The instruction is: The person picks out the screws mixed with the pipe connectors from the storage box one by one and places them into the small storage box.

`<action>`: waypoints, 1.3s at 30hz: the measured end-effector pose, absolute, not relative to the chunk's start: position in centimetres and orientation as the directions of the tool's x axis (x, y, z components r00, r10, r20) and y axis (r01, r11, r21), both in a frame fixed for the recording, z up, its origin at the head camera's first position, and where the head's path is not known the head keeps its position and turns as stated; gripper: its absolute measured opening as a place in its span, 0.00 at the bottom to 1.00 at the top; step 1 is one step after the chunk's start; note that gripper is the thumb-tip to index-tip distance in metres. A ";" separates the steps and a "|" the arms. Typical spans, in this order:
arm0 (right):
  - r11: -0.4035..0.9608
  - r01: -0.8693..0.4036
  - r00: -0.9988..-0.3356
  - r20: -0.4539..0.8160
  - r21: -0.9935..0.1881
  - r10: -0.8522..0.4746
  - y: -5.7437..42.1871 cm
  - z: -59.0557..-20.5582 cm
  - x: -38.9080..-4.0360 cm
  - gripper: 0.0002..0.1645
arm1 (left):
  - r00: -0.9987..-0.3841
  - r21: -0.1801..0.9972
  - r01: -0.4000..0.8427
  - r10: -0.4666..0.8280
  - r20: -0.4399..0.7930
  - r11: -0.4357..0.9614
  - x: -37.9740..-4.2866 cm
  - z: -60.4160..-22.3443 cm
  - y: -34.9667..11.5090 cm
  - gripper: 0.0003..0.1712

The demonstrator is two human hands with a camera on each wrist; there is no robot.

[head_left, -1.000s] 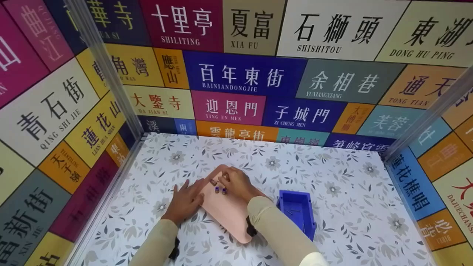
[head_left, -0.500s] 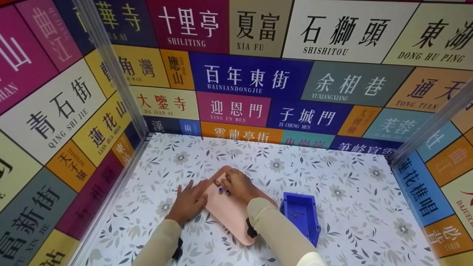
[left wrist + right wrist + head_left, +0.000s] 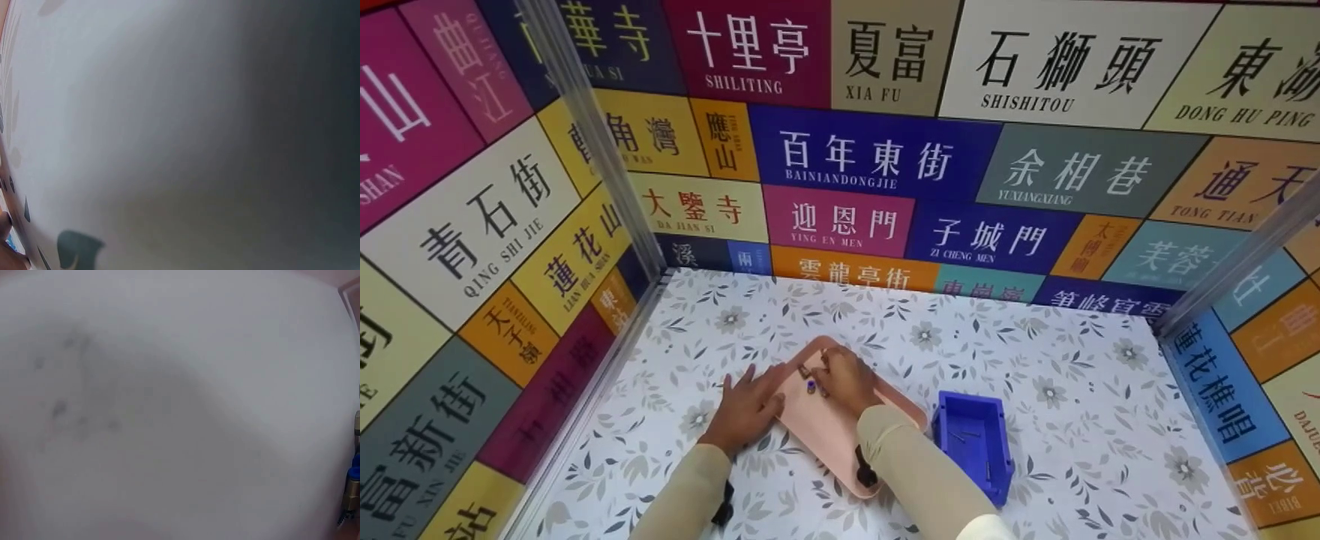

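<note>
A pale pink tray (image 3: 825,450) lies at an angle on the floral table. Small brass push-in pneumatic fittings sit toward its far end; one fitting (image 3: 811,387) with a blue collar stands near another lying fitting (image 3: 804,370). My right hand (image 3: 849,384) is over the tray, its thumb and fingers curled around a fitting they mostly hide. In the right wrist view, a brass fitting (image 3: 353,489) with a blue collar shows at the right edge. My left hand (image 3: 744,405) rests at the tray's left edge with fingers spread. The left wrist view shows mostly blurred tabletop.
A blue plastic bin (image 3: 973,442) stands right of the tray, with several thin metal pieces inside. Walls covered with colourful sign panels (image 3: 877,154) enclose the table (image 3: 1035,345) at the back and both sides.
My right hand's fingers have shifted slightly toward the blue-collared fittings and now cover one of the two seen standing earlier. My left hand stays at the tray's edge.
</note>
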State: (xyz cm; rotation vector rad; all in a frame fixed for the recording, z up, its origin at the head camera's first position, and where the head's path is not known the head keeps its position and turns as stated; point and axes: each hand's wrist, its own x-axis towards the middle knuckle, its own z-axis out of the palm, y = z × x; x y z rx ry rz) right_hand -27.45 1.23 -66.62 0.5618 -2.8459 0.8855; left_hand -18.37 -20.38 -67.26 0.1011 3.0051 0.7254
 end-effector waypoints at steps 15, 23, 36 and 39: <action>0.755 -0.321 -0.945 0.136 -0.572 -0.298 1.5 -65.9 -27.6 0.13 | -0.997 0.440 0.045 0.069 -0.037 0.897 -18.5 -67.1 -20.0 0.35; 0.788 -0.320 -0.943 0.098 -0.526 -0.318 1.5 -65.5 -27.7 0.17 | -0.997 0.433 0.053 0.073 -0.029 0.900 -18.5 -67.4 -20.2 0.34; 0.751 -0.400 -0.911 0.141 -0.526 -0.387 1.7 -65.8 -27.5 0.10 | -0.994 0.462 0.083 0.105 -0.022 0.883 -18.4 -67.3 -20.7 0.34; 0.749 -0.398 -0.913 0.147 -0.529 -0.381 1.7 -65.8 -27.3 0.06 | -0.994 0.461 0.082 0.103 -0.022 0.884 -18.4 -67.3 -20.7 0.34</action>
